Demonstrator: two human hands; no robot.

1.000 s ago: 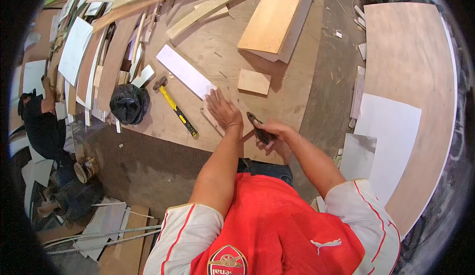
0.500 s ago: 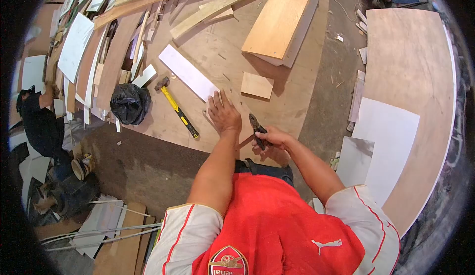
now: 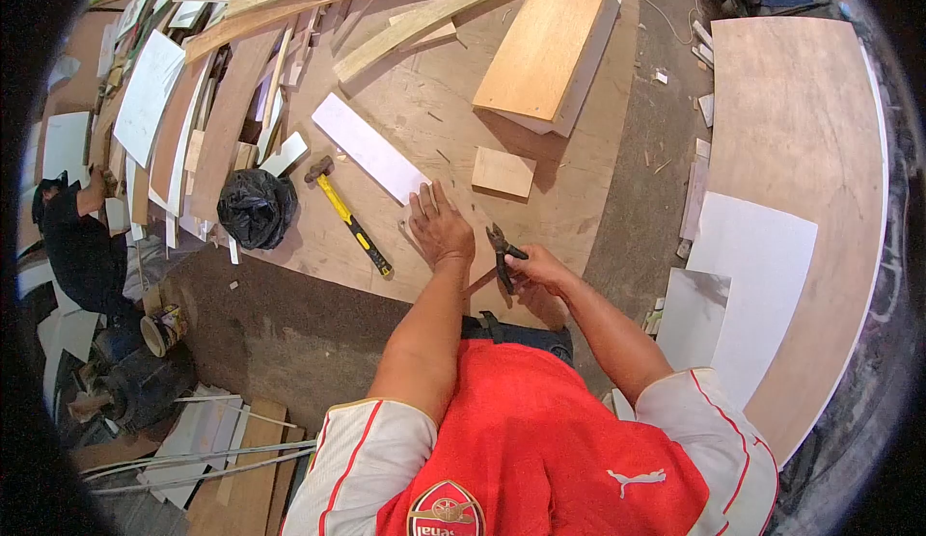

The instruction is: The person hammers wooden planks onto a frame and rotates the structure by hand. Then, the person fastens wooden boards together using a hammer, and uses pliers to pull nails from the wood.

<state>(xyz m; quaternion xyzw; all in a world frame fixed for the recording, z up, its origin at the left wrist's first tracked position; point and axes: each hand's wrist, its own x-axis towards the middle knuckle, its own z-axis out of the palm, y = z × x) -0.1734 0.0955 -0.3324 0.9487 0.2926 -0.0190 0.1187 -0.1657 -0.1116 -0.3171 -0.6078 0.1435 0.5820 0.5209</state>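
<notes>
My left hand [image 3: 442, 232] lies flat with its fingers stretched out over the near end of a narrow white board [image 3: 367, 145]. In my right hand [image 3: 540, 272] is a pair of pliers [image 3: 502, 249], dark-handled, with the jaws pointing away from me and the handles apart. Nothing shows clearly between the jaws. Left of my left hand lies a hammer [image 3: 349, 216] with a yellow and black handle. A small wooden block [image 3: 503, 171] rests beyond the pliers.
A wooden box-like piece [image 3: 545, 44] stands on the plywood sheet [image 3: 405, 92]. A black plastic bag [image 3: 257, 208] sits by stacked board offcuts [image 3: 222, 121]. On the right lie a large plywood panel [image 3: 801, 102] and white sheets [image 3: 757, 256]. A person in black [image 3: 85, 247] is at far left.
The pliers' handles have spread wider in my right hand, and its fingers have shifted. My left hand stays on the white board. The whole view has moved slightly.
</notes>
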